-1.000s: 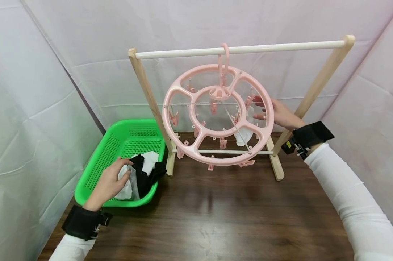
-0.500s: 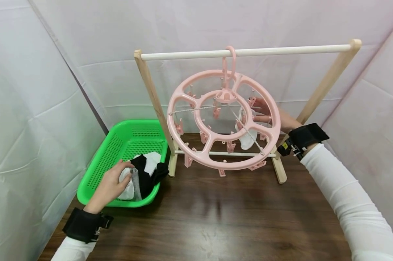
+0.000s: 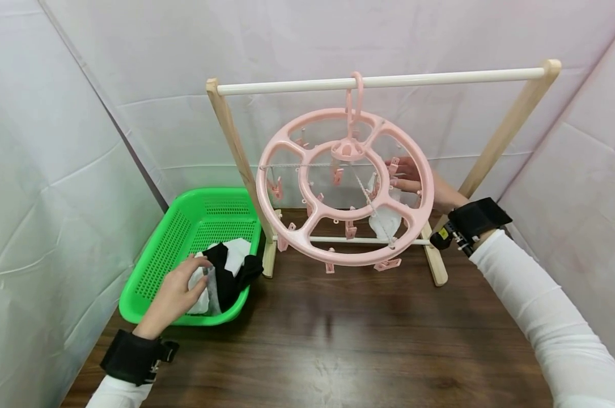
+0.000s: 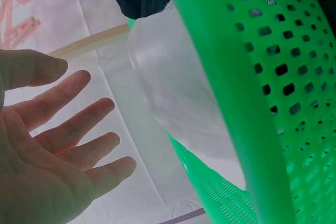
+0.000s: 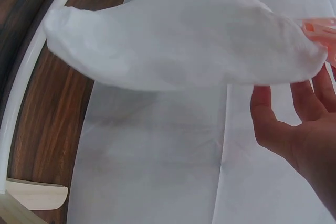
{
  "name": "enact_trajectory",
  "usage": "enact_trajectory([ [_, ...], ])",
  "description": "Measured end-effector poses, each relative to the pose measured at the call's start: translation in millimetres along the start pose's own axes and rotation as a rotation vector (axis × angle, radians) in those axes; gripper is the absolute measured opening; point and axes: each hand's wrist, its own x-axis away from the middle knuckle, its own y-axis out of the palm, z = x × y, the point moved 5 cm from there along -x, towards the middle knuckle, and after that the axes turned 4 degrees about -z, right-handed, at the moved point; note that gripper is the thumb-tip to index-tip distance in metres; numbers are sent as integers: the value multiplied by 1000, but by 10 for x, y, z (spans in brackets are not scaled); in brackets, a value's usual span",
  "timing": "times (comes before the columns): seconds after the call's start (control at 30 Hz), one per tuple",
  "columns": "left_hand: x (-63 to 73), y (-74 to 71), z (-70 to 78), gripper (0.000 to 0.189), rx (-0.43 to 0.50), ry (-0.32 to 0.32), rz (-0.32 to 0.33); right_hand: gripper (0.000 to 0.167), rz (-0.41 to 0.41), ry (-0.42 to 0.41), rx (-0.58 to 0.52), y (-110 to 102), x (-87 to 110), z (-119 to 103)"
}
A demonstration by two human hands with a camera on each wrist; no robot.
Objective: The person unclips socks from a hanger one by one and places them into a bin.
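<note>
A pink round clip hanger [image 3: 314, 246] hangs by its hook from a white rail. At its right side, a white sock [image 3: 385, 222] dangles below the ring. My right hand [image 3: 437, 184] is behind the ring, fingers extended and apart, close to a pink clip [image 3: 393, 165]. In the right wrist view the sock [image 5: 157, 40] stretches across, one end at a pink clip [image 5: 321, 29]; it hides some fingertips of my right hand [image 5: 304, 129]. Fingers spread, my left hand [image 3: 172, 292] hovers at the near side of a green basket [image 3: 217, 209], beside white cloth [image 4: 173, 87].
Black cloth [image 3: 225, 280] and another white piece [image 3: 237, 255] lie in the basket, the black hanging over its right rim. Wooden legs [image 3: 511, 124] carry the white rail [image 3: 455, 78]. Several pink clips dangle round the hanger. White sheets [image 3: 57, 170] enclose the dark wooden table [image 3: 307, 340].
The hanger swings right, then back left, the sock swaying with it. My right hand has shifted slightly left behind the ring. My left hand stays nearly still over the basket.
</note>
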Motion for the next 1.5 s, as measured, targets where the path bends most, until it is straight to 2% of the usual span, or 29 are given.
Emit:
enact_trajectory([
  [0.13,8,31,27,23,-9,33,14,33,60,37,88,-12,31,-24],
  [0.23,15,50,44,22,-14,69,33,30,73,42,114,-26,84,-26],
  [0.43,52,90,51,23,-9,83,36,27,91,102,48,-44,228,52],
  [0.63,91,144,53,25,14,44,-1,22,47,113,-4,41,354,7],
  [0.87,101,202,62,24,25,9,-33,22,-43,21,7,195,469,-146],
  [1.0,110,237,72,23,31,9,-33,24,-85,11,15,274,536,-170],
  [1.17,92,297,124,21,23,63,-2,23,-72,10,45,371,631,-230],
  [1.3,61,357,208,22,7,125,31,22,-46,4,42,461,706,-307],
  [1.5,18,465,344,26,11,183,57,24,-15,19,36,617,782,-400],
])
